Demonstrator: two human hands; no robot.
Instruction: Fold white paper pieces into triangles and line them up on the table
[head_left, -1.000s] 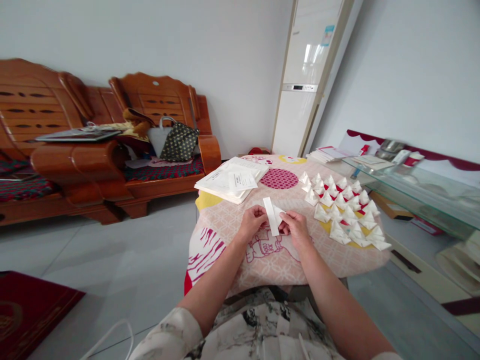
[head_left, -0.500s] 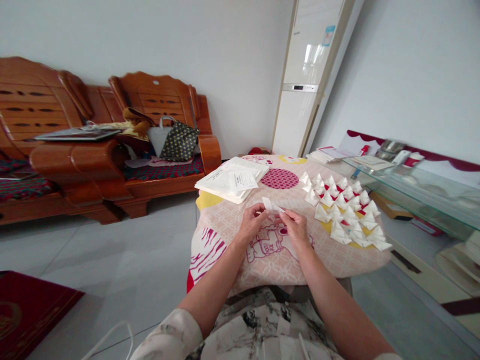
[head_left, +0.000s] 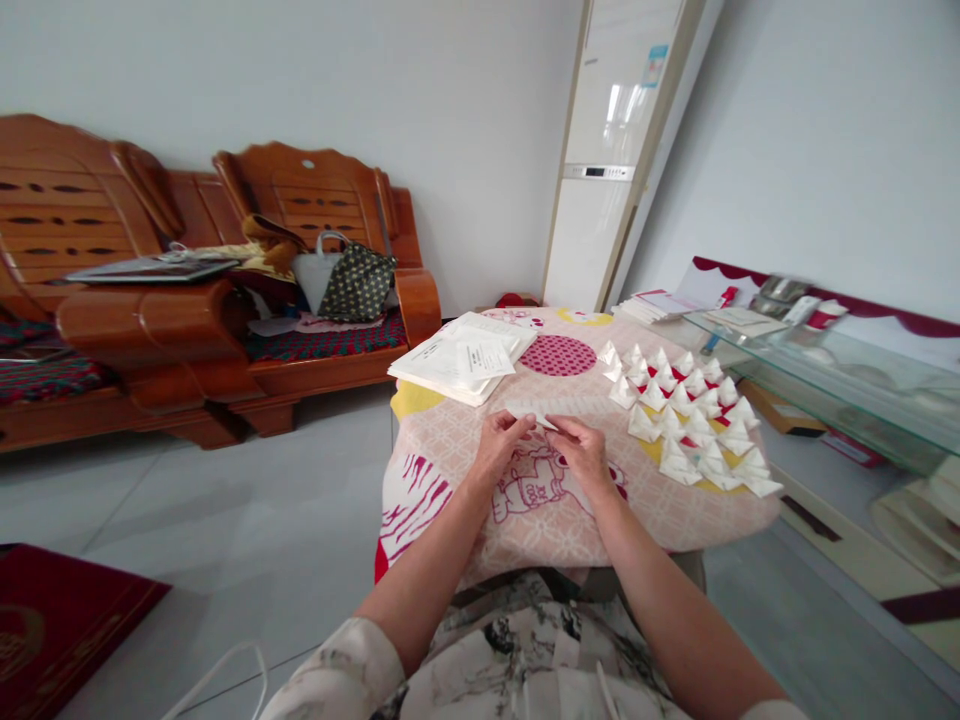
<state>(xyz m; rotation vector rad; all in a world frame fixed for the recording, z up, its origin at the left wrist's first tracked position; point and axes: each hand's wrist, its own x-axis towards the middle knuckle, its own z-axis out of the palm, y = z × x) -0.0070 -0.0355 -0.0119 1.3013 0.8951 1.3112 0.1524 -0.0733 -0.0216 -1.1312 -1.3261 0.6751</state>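
Note:
Between my two hands is a small piece of folded white paper [head_left: 541, 421], mostly covered by the fingers. My left hand [head_left: 501, 440] pinches its left side between thumb and fingers. On the other side my right hand [head_left: 582, 446] is closed on the paper's right end. Both hands are just above the patterned tablecloth [head_left: 465, 480]. To the right of them stand several pointed folded paper pieces [head_left: 694, 400] in rows. Beyond my left hand lies a stack of printed white paper sheets [head_left: 450, 360], with a smaller sheet [head_left: 486, 358] on top.
At the right, a glass shelf [head_left: 825, 370] carries papers, a metal bowl [head_left: 784, 292] and a cup [head_left: 825, 315]. Wooden armchairs [head_left: 315, 190] with bags stand at the left. A tall white cabinet unit [head_left: 596, 200] is behind the table. A dark red box [head_left: 67, 620] sits on the floor.
The paper strip that stuck up between my fingers is now lower and flatter, largely hidden. My right fingers have reached over across the paper. The left hand has barely moved.

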